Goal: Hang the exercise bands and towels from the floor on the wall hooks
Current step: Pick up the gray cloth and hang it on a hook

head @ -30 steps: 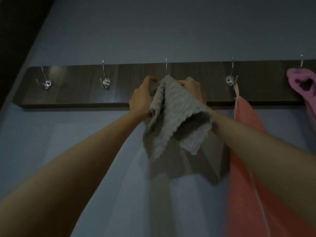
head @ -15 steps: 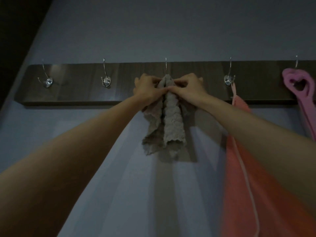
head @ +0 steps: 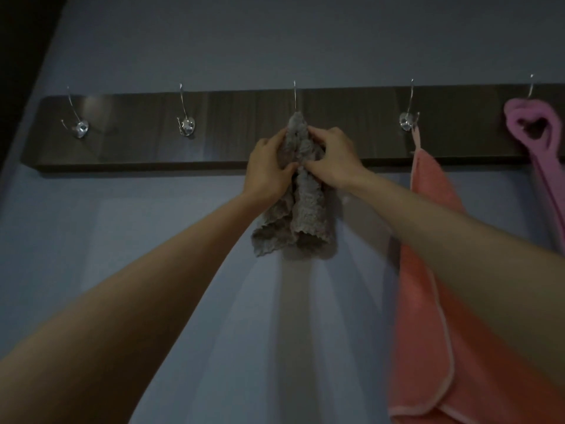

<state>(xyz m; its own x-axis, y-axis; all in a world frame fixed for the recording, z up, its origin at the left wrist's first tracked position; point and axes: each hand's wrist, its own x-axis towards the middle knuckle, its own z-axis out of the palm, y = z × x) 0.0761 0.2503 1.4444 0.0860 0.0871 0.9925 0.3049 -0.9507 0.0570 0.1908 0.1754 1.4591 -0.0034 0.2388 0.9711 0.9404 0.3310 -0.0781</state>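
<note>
I count five metal hooks on one dark wooden board (head: 226, 133); from the left there are the first hook (head: 78, 125), the second hook (head: 186, 125), the middle hook (head: 295, 96), the fourth hook (head: 408, 119) and the fifth hook (head: 531, 87). I count two towels and one band; a coral towel (head: 428, 301) hangs from the fourth hook by a thin loop; a pink exercise band (head: 538, 127) hangs from the fifth. The grey towel (head: 308, 209) is small and rough-textured; its bunched top touches the base of the middle hook, and it falls in two loose folds against the wall (head: 275, 41); I cannot tell if it is caught on the hook. My two hands grip it; the left hand (head: 269, 169) pinches the left side with curled fingers; the right hand (head: 333, 160) pinches the right side.
</note>
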